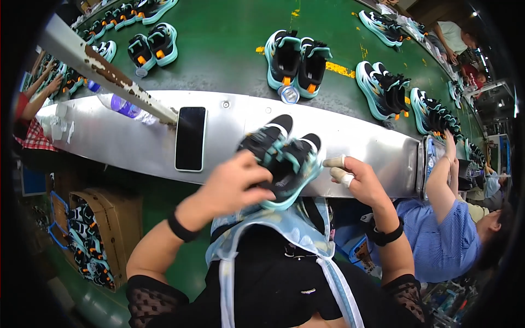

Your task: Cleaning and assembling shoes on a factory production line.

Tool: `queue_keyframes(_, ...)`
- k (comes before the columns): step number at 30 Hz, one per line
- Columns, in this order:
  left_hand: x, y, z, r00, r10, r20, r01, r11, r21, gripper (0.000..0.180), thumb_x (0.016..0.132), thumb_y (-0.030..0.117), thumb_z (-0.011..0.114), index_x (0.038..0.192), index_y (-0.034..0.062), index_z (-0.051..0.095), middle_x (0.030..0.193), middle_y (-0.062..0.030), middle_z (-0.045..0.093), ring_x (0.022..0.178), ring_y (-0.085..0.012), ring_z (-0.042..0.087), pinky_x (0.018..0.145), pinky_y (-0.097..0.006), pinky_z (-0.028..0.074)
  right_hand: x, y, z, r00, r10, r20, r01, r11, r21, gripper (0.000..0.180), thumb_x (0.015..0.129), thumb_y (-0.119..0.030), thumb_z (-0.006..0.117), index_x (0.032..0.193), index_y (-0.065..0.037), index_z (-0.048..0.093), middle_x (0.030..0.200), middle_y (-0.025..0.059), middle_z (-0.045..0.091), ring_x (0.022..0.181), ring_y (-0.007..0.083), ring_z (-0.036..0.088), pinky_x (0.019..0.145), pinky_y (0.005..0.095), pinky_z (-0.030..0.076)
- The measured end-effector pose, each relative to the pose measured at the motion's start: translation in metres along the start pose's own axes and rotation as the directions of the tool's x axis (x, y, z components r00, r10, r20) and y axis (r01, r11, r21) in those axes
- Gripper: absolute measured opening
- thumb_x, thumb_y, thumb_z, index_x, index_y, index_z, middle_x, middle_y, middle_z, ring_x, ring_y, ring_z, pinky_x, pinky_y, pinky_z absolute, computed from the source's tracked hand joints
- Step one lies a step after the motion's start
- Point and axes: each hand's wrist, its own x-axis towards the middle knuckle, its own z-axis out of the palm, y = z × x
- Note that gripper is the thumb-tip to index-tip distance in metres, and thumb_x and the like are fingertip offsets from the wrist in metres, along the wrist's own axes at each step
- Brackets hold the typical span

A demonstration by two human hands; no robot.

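We see the shoes [298, 158] at the near edge of the desk [377, 161], toes pointing away, to the right of a phone [191, 139]. Our left hand [235, 183] curls over them, though we cannot tell whether its grip is closed on either; our right hand [363, 181], wearing two pale finger caps [335, 162], hangs just to their right, its grip released

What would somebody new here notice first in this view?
Probably the pair of black and turquoise shoes at the middle, by the near edge of the metal ledge, with the left hand close over their left side and the right hand just to their right. Next might come the green surface beyond, carrying more similar shoes, and the dark-screened phone lying on the ledge to the left.
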Motion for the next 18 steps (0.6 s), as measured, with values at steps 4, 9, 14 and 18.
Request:
queue_keyframes(4, 0.019, -0.021, -0.059, 0.865, -0.413, -0.285, -0.085, 0.439, -0.894, 0.019, 0.094, 0.019, 0.067, 0.103, 0.0011, 0.066, 0.094, -0.0047, 0.069, 0.082, -0.0111, 0.065, 0.075, -0.026, 0.054, 0.008, 0.005, -0.015, 0.995, 0.097, -0.018, -0.092, 0.979, 0.181, 0.025, 0.096, -0.012, 0.061, 0.117, -0.002, 0.067, 0.096, 0.0028, 0.067, 0.084, 0.0096, 0.06, 0.079, 0.0261, 0.05)
queue_keyframes(9, 0.092, -0.046, -0.108, 0.676, -0.16, -0.719, -0.196, 0.902, -0.385, 0.019, 0.093, 0.019, 0.07, 0.09, 0.0014, 0.064, 0.079, -0.0013, 0.062, 0.067, -0.0093, 0.055, 0.062, -0.024, 0.046, 0.073, -0.023, -0.025, 0.973, -0.121, -0.196, 0.139, 0.987, 0.08, 0.029, 0.093, -0.008, 0.064, 0.121, -0.001, 0.064, 0.095, 0.0049, 0.066, 0.085, 0.0113, 0.06, 0.079, 0.0249, 0.048)
queue_keyframes(14, 0.171, -0.069, -0.11, 0.714, 0.374, -0.591, -0.079, 0.883, 0.462, 0.028, 0.079, 0.022, 0.079, 0.076, 0.0021, 0.059, 0.079, -0.0088, 0.051, 0.068, -0.0281, 0.055, 0.061, -0.038, 0.046, 0.139, -0.005, -0.024, 0.898, -0.321, -0.299, 0.287, 0.946, -0.154, 0.045, 0.089, -0.008, 0.069, 0.133, -0.006, 0.057, 0.089, 0.009, 0.061, 0.069, 0.0138, 0.054, 0.069, 0.0278, 0.048)
queue_keyframes(18, 0.188, -0.071, -0.072, 0.787, 0.525, -0.324, -0.188, 0.704, 0.684, 0.027, 0.08, 0.027, 0.074, 0.075, 0.009, 0.055, 0.085, -0.0095, 0.053, 0.069, -0.0291, 0.058, 0.062, -0.041, 0.049, 0.155, 0.003, -0.022, 0.928, -0.255, -0.271, 0.218, 0.963, -0.158, 0.053, 0.088, -0.011, 0.071, 0.138, -0.011, 0.053, 0.093, 0.0111, 0.063, 0.068, 0.017, 0.053, 0.069, 0.0298, 0.049)
